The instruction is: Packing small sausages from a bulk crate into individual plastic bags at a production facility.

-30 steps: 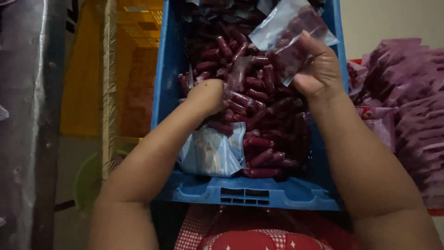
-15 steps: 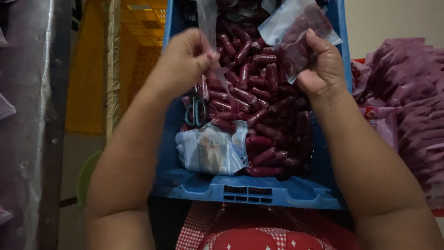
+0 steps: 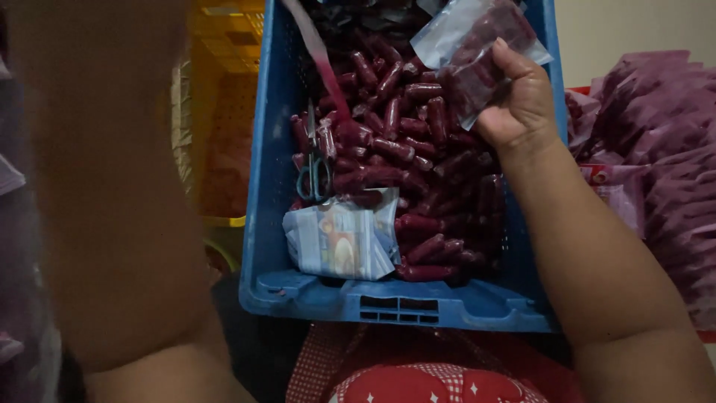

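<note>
A person's right hand (image 3: 518, 104) holds a clear plastic bag (image 3: 481, 48) partly filled with dark red sausage-like sticks above the far right corner of a blue plastic crate (image 3: 388, 306), the grip closed on the bag's lower edge with the thumb and fingers pinching the film. The bag tilts up and to the left from the hand, its mouth end pointing toward the crate's far side. Below and to the left of that hand, the crate is heaped with loose red wrapped sticks (image 3: 406, 149), most lying at mixed angles, many with their long axes running roughly along the crate's length. The left arm (image 3: 112, 186) fills the left side of the view, close to the camera and badly blurred; its hand is out of sight, so whether that grip is open or closed cannot be told. One long red-tipped tube (image 3: 321, 67) slants from the upper left of the crate down toward the pile. A pair of scissors (image 3: 315, 168) with grey-green handles lies on the sticks near the crate's left wall, just above a folded bundle of printed wrappers (image 3: 339, 242). The right hand is plainly the nearer to the sticks. Purple packets (image 3: 656, 149) lie stacked at right, and a yellow crate (image 3: 227, 89) stands at left.
</note>
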